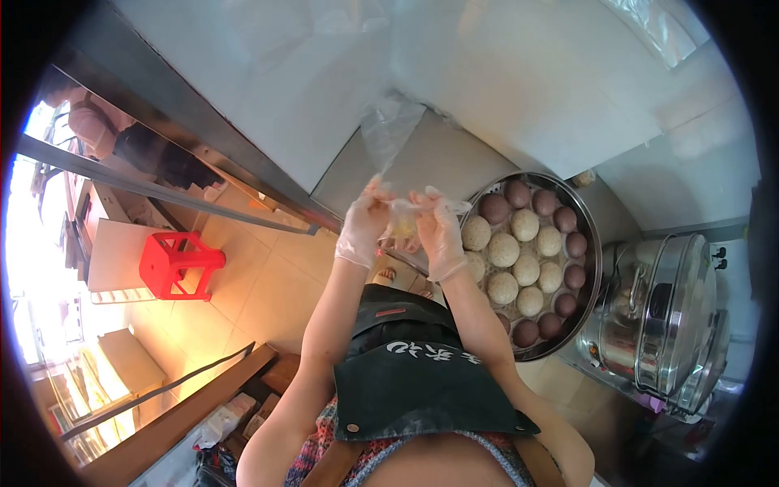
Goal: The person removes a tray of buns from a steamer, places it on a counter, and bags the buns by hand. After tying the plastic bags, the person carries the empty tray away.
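Both hands are up in front of the chest, close together, in thin see-through gloves. The left hand [365,221] has its fingers closed on one side of a small clear plastic bag [402,217], and the right hand [439,230] pinches the other side, so the bag sits between them. Something yellowish shows through it, too blurred to make out.

Just to the right of the grip is a big round metal tray [599,272] of buns: pale speckled buns [503,250] in the middle, purplish-brown buns [493,208] around the outer edge. Farther right, past the tray, I can see a shiny metal steamer [649,316]. Straight beyond the fingers, crumpled clear plastic [391,130] lies by the grey metal surface [454,162].

Below the grip, the dark apron [438,394] carries white Chinese characters [434,351], upside down from here; the one nearest the left arm looks like 记, but the rest is partly folded away or too small to be sure of. Higher on the cloth there's a little red label [391,312], its wording unreadable.

Well off to the left stand a red plastic stool [180,265] and, past a metal bar [170,193], another person [146,146] in dark clothing below a pinkish top.
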Demonstrator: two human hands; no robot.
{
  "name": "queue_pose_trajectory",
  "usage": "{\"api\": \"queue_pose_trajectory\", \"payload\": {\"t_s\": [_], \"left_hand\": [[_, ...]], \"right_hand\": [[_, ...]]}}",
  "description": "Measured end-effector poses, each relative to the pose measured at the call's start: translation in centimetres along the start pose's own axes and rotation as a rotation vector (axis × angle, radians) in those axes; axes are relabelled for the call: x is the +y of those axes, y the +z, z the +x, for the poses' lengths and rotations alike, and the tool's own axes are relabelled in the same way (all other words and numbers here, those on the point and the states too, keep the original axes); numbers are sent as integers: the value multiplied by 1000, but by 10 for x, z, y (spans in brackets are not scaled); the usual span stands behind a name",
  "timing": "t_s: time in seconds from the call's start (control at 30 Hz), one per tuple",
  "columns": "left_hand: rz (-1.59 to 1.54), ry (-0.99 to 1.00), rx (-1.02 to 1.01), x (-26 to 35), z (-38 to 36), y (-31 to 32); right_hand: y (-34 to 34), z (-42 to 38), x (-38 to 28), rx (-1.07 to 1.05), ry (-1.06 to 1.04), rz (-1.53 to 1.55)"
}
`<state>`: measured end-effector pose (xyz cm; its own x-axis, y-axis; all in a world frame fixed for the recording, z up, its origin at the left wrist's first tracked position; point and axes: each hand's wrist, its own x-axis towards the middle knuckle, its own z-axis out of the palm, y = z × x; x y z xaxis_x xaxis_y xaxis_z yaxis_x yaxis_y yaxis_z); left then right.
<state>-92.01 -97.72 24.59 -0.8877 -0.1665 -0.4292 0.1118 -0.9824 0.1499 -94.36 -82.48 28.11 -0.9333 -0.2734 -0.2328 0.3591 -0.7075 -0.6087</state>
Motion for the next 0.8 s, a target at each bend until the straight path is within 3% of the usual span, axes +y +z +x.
{"api": "queue_pose_trajectory", "payload": {"t_s": [0.07, 0.17, 0.27, 0.37, 0.4, 0.5, 0.57, 0.63, 0.7, 0.77, 0.8], "left_hand": [[121, 83, 240, 21, -3, 11], [176, 55, 235, 57, 13, -43], [355, 103, 77, 59, -4, -25], [825, 210, -161, 57, -22, 22], [986, 197, -221, 49, -30, 48], [1342, 100, -332, 9, -46, 104], [1368, 124, -397, -6, -49, 118], [1205, 238, -460, -6, -47, 130], [1244, 546, -347, 2, -45, 156], [1187, 585, -344, 20, -32, 158], [1199, 550, -282, 29, -25, 151]], "right_hand": [[-33, 12, -3, 193, 44, 123], [-98, 35, -22, -154, 149, -74], [-30, 14, -39, 100, 47, -1092], [-23, 19, -32, -362, -322, -1582], [1, 12, -36, -433, -281, -1690], [19, 6, -24, -482, -317, -1768], [-9, 25, 2, -421, -186, -2096], [-11, 22, -33, -248, -225, -1781], [14, -1, -98, -191, -217, -1604], [19, -23, -168, -209, -562, -1433], [16, -36, -206, -58, -385, -1513]]}}
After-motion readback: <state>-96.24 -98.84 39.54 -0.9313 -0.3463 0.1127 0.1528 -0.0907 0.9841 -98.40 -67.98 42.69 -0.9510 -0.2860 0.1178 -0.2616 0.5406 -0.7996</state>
